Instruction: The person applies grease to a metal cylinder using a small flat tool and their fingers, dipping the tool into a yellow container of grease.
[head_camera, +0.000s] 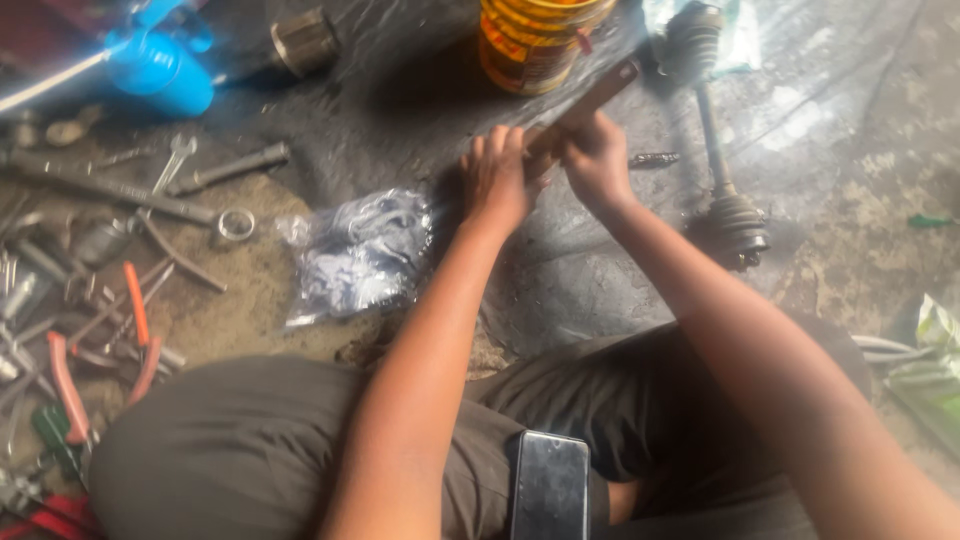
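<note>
Item: wooden handle (590, 100), brown and straight, held over a dark, oily floor (400, 130). Right hand (597, 160) closed around its lower end, fingers wrapped tight; left hand (498, 180) touching the right, fingers curled against the same end, though whether it fully grips cannot be told through the blur. Both forearms reach forward from the lap and meet ahead of the knees, wrists near each other, handle slanting up and away to the right. Just beyond the hands: yellow bucket (535, 40). Right of the hands: drive shaft (715, 140) with ribbed boots lying on the floor, a short threaded bolt (655, 159) between it and the right hand. Left of the hands: clear bag of small parts (355, 255); farther left, orange-handled pliers (140, 330) and a metal ring (236, 224) among scattered tools; blue container (165, 65) well away. Phone (550, 487) resting on the thigh. Risks, as judged: greasy palms could let the handle slip toward the bucket; a leg shift could tip the phone onto the oily floor.
</note>
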